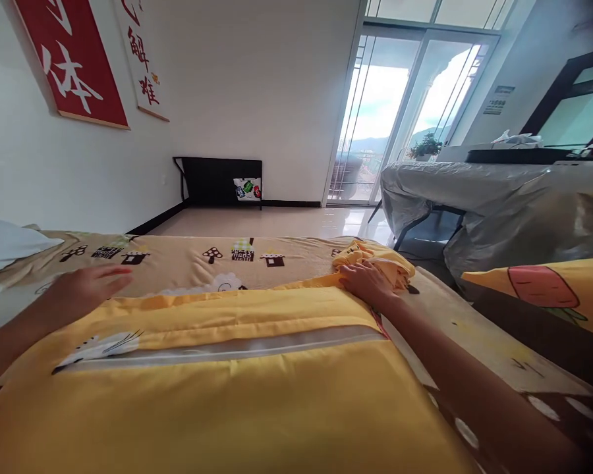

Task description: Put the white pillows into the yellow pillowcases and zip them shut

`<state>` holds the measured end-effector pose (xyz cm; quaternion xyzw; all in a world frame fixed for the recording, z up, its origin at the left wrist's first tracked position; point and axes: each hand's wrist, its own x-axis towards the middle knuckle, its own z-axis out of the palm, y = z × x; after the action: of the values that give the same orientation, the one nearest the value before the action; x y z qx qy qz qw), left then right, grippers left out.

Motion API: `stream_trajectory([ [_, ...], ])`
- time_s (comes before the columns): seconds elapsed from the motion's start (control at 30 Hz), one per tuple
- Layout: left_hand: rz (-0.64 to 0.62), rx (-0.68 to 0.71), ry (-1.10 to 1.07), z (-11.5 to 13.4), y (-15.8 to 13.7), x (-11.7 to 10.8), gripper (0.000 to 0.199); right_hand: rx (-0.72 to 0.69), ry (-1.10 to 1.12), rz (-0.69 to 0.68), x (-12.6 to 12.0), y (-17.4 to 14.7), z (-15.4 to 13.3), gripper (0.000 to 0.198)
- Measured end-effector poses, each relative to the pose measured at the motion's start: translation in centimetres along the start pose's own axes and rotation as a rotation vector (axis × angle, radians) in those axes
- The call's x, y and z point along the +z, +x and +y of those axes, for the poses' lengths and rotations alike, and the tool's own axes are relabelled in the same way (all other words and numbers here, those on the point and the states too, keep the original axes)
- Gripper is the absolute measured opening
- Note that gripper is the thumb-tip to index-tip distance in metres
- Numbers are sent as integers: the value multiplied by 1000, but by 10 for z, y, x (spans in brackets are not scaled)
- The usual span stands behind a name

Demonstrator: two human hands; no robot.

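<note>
A yellow pillowcase [247, 401] lies across the near part of the bed. Its long slit runs from left to right, and a pale filling [277, 343] shows inside it. A white printed figure marks the left end of the slit. My right hand [368, 284] grips the pillowcase's far right corner, its fingers bent over the edge. Just beyond that hand lies a crumpled yellow cloth [393, 263]. Over the far left corner my left hand [86, 289] is held with fingers stretched out, holding nothing. Whether it touches the fabric I cannot tell.
The bed has a beige patterned sheet [188, 270]. A white pillow [10, 247] is at the left, and a yellow cushion with a carrot print [548, 293] at the right. Beyond stand a plastic-covered table [474, 184], a black panel [210, 184] and glass doors [385, 118].
</note>
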<state>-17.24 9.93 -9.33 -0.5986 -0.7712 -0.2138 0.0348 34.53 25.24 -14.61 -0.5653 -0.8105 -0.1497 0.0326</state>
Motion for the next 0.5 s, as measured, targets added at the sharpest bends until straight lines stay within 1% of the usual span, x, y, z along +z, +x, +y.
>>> stream_trajectory([
  [0.03, -87, 46, -98, 24, -9, -3, 57, -13, 47, 38, -2, -1, -4, 27],
  [0.07, -183, 132, -156, 48, -20, -6, 59, -31, 129, 90, -7, -3, -10, 30],
  [0.13, -352, 324, -166, 90, -47, -7, 60, -107, 375, 192, -23, -15, -28, 34],
  [0.17, -420, 419, -134, 107, -61, -5, 63, -170, 504, 205, -35, -24, -39, 35],
  [0.2, -455, 495, -84, 119, -74, -2, 66, -247, 602, 182, -46, -36, -51, 37],
  [0.23, -463, 549, -30, 128, -85, 2, 67, -329, 662, 133, -58, -48, -63, 39],
  [0.3, -415, 585, 58, 137, -100, 10, 60, -458, 667, 38, -73, -74, -79, 45],
  [0.33, -383, 570, 80, 137, -103, 14, 56, -468, 635, 26, -75, -85, -82, 48],
  [0.37, -362, 538, 88, 136, -105, 16, 53, -428, 596, 39, -73, -94, -83, 47],
  [0.4, -353, 494, 80, 133, -106, 18, 52, -337, 555, 60, -68, -101, -80, 45],
  [0.43, -352, 444, 63, 129, -105, 19, 52, -205, 515, 67, -60, -106, -75, 41],
  [0.5, -339, 336, 22, 118, -103, 21, 54, 71, 428, 5, -42, -114, -62, 37],
])
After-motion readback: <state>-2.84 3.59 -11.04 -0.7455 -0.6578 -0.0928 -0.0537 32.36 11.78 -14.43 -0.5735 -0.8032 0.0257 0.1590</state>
